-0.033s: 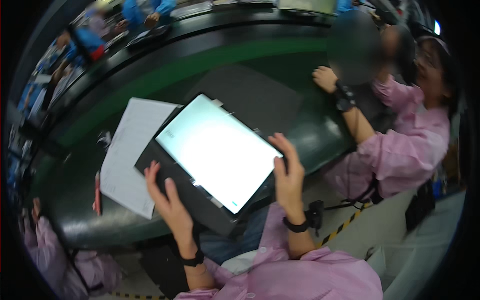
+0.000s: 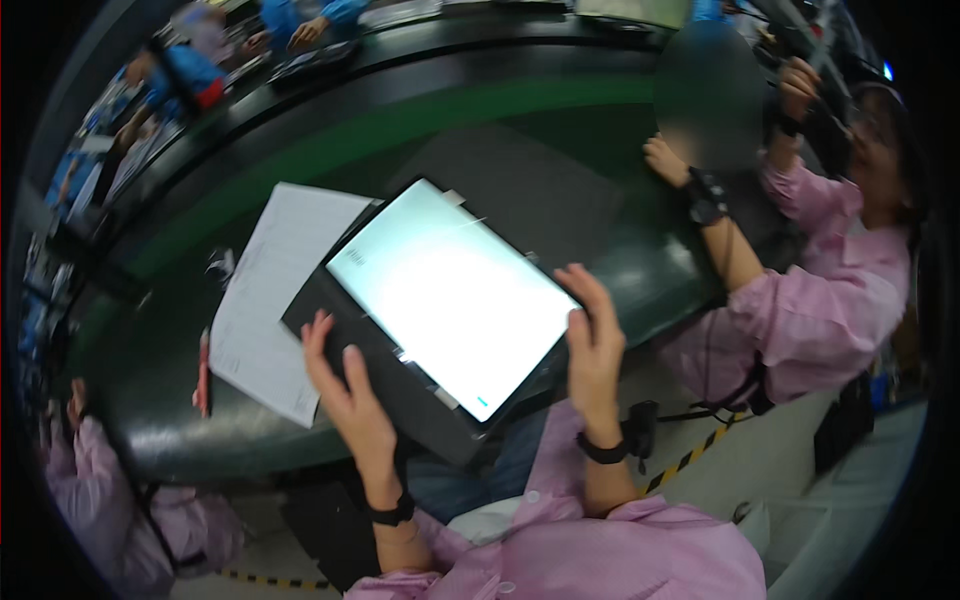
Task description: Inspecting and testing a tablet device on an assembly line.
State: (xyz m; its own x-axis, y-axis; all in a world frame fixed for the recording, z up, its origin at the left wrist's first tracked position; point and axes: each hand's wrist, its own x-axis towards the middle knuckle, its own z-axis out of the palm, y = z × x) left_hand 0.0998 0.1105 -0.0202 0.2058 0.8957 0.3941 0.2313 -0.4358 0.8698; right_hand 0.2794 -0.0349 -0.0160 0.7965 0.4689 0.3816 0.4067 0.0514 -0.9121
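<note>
A lit display panel (image 2: 460, 300) glows white and lies slanted on a dark sheet (image 2: 425, 420) at the near edge of the bench. Small pale tabs stick out along its two long sides. My left hand (image 2: 355, 410) is beside the panel's lower left side, fingers stretched and apart, over or at the sheet's edge; whether it touches cannot be made out. At the panel's right corner is my right hand (image 2: 597, 355), its fingers spread and the thumb close to or touching the corner. Neither hand is wrapped round anything. Dark bands circle both wrists.
Left of the panel lies a white printed paper (image 2: 265, 310), with a red pen (image 2: 203, 375) beside it. Another dark sheet (image 2: 520, 190) lies beyond on the green bench (image 2: 150, 420). A co-worker in pink (image 2: 800, 290) sits at the right; another person's pink sleeve (image 2: 95, 480) is at the lower left.
The whole view has shifted slightly, with the panel, paper and my hands appearing a little farther right. The right co-worker's raised hand shows more clearly. My hands keep their spread pose.
</note>
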